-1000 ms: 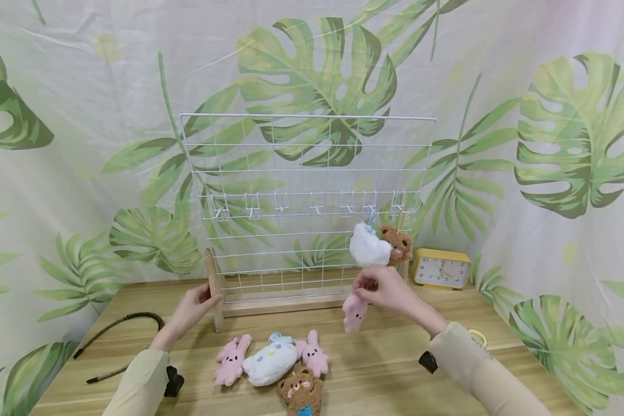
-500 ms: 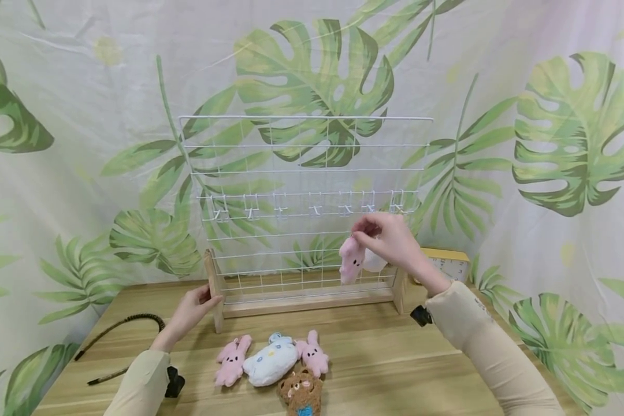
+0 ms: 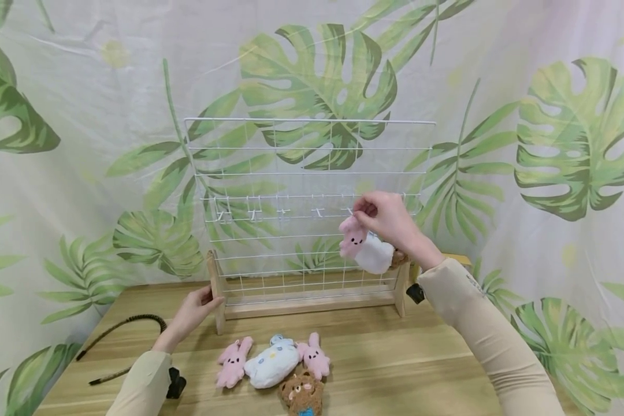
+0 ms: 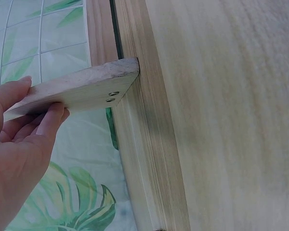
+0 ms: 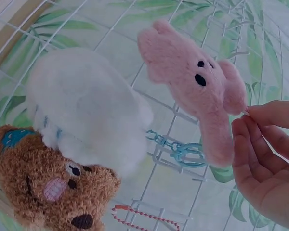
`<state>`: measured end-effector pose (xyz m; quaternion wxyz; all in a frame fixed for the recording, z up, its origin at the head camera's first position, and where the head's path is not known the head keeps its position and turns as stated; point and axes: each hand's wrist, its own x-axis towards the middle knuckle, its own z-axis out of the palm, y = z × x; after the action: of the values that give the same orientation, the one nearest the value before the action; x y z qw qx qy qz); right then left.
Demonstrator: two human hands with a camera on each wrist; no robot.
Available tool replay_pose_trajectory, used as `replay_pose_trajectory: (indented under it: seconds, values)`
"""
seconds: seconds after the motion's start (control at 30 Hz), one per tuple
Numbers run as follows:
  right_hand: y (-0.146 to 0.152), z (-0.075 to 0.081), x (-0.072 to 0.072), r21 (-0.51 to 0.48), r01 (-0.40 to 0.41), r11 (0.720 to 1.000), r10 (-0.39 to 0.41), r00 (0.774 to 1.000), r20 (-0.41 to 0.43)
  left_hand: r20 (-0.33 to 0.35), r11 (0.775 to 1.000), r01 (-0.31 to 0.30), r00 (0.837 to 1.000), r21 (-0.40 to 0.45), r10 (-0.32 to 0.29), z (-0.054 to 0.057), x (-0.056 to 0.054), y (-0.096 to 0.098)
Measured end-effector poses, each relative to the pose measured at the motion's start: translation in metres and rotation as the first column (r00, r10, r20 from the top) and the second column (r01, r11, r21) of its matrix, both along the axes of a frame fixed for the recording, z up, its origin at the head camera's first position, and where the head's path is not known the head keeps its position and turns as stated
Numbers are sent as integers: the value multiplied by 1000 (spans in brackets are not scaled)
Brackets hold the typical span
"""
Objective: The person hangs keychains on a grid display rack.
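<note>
My right hand (image 3: 390, 219) pinches a pink bunny plush (image 3: 351, 240) at its top, in front of the hooks (image 3: 317, 212) on the white wire grid rack (image 3: 312, 121). In the right wrist view, thumb and fingertips meet at a thin loop beside the bunny's ear. A white plush (image 5: 86, 110) hangs close by on a blue clasp (image 5: 190, 155). Next to it is a brown bear plush (image 5: 53, 187), with a red bead chain (image 5: 144, 219) below. My left hand (image 3: 193, 312) grips the rack's wooden end support (image 4: 86, 84), thumb on one side and fingers on the other.
On the wooden table (image 3: 395, 370) lie two pink bunny plushes (image 3: 233, 365), a white plush (image 3: 272, 365) and a brown bear plush (image 3: 303, 394). A dark braided hoop (image 3: 135, 318) is at left. My arm mostly hides a yellow clock (image 3: 457, 259).
My right hand has lifted the pink bunny plush from low by the rack's base up to the row of hooks. The left hand stays on the wooden support.
</note>
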<state>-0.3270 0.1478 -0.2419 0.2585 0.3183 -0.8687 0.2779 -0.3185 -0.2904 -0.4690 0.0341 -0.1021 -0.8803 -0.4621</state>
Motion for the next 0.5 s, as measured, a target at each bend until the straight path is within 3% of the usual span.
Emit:
replay_pose_trajectory:
  seconds: [0.5]
  values:
    - [0, 4, -6, 73, 18, 997, -22, 998, 57, -10, 1000, 5, 1000, 13, -5, 1, 2, 1]
